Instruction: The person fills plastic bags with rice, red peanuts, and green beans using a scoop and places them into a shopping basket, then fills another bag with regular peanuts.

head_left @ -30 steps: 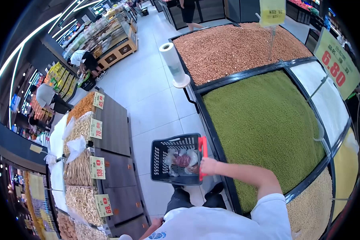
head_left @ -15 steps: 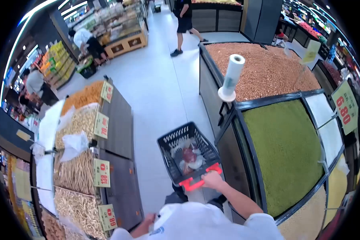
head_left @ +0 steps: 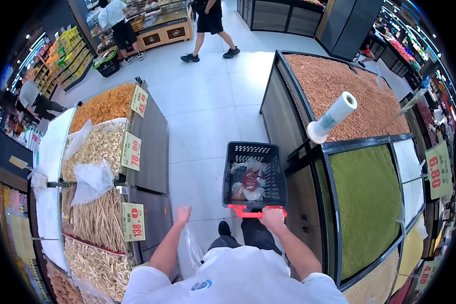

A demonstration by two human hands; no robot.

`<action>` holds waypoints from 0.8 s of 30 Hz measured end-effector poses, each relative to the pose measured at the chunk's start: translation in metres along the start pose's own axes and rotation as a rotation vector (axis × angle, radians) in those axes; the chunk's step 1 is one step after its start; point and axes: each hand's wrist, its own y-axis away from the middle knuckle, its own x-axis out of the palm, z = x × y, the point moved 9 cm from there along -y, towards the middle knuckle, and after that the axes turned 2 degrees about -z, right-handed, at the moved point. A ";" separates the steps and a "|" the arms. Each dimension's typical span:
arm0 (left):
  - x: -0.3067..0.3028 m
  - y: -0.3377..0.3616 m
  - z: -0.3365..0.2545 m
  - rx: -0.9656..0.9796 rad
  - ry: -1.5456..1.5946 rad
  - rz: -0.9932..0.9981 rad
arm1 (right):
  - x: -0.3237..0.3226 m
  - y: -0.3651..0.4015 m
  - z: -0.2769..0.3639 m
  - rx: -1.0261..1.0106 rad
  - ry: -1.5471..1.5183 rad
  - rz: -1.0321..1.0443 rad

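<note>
My right hand (head_left: 272,218) is wrapped round the red handle (head_left: 243,210) of a black shopping basket (head_left: 279,175), low in front of me. Inside the basket lie clear plastic bags, one with dark red contents (head_left: 250,180). On the left, my left hand (head_left: 184,214) is closed on a clear plastic bag (head_left: 191,245), which hangs down beside my shirt. That hand is apart from the basket and near the left display's side.
Bins of dried goods (head_left: 88,213) line the left. At right stand bins of reddish-brown nuts or beans (head_left: 339,83) and green beans (head_left: 372,202), with a bag roll (head_left: 334,116) on the corner. A person (head_left: 210,25) walks across the aisle (head_left: 202,126) ahead.
The aisle view has shifted and straightened. My left hand has come up and forward into view with the plastic bag. The person ahead has moved left; my right hand stays on the basket.
</note>
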 end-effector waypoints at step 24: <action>0.121 0.054 0.022 -0.151 -0.670 0.211 | -0.023 -0.415 -0.152 -0.039 -0.085 0.059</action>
